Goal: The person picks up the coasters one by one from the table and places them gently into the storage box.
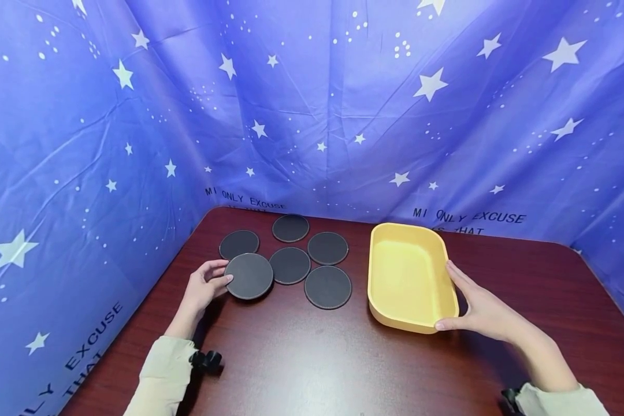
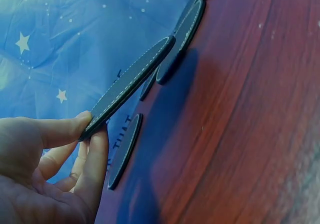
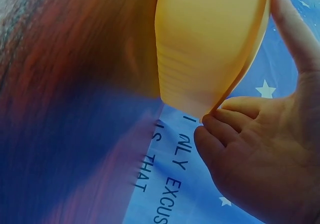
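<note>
My left hand (image 1: 204, 287) pinches a round black coaster (image 1: 249, 277) by its left edge, thumb on top and fingers beneath. In the left wrist view this coaster (image 2: 132, 84) is tilted and raised off the table, its pale edge stitching showing. Several more black coasters (image 1: 328, 287) lie flat on the table around and beyond it. My right hand (image 1: 486, 312) holds a yellow rectangular tub (image 1: 407, 277) at its right side, thumb at the near right corner and fingers along the right rim. The tub's inside shows no contents.
The dark red wood table (image 1: 312, 358) carries everything. Behind it and along the sides hangs a blue curtain (image 1: 312, 104) with white stars and black lettering. The tub stands to the right of the coasters, with bare wood between them.
</note>
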`<state>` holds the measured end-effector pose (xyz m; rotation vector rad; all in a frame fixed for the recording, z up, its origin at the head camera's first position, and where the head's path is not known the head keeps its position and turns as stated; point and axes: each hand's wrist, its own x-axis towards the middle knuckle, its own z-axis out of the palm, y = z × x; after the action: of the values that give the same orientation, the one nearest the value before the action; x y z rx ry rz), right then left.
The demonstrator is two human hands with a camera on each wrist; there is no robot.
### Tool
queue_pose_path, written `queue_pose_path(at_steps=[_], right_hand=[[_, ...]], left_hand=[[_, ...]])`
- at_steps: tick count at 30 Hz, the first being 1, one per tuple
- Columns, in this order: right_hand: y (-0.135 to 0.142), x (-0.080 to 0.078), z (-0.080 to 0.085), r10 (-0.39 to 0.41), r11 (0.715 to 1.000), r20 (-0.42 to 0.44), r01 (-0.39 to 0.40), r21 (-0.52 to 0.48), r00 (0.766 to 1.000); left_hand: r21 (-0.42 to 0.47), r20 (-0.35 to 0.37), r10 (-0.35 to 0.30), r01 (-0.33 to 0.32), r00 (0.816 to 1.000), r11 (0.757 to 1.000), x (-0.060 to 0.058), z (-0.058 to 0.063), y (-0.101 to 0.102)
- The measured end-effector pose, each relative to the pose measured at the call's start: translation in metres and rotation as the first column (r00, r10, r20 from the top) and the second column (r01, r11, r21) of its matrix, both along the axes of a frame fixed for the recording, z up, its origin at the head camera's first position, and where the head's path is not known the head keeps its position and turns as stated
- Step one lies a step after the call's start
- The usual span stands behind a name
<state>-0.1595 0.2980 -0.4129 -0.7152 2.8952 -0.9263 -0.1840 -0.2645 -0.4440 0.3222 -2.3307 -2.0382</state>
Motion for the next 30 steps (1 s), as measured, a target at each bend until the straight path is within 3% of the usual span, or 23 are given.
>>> queue_pose_path(at_steps=[30], right_hand=[[-0.002,-0.004,0.009,-0.009,1.0,0.09,0.008,0.019,0.996]], left_hand=[[0.085,-0.008,-0.089,0.089,0.996,0.992,-0.008,0.008,0.036]])
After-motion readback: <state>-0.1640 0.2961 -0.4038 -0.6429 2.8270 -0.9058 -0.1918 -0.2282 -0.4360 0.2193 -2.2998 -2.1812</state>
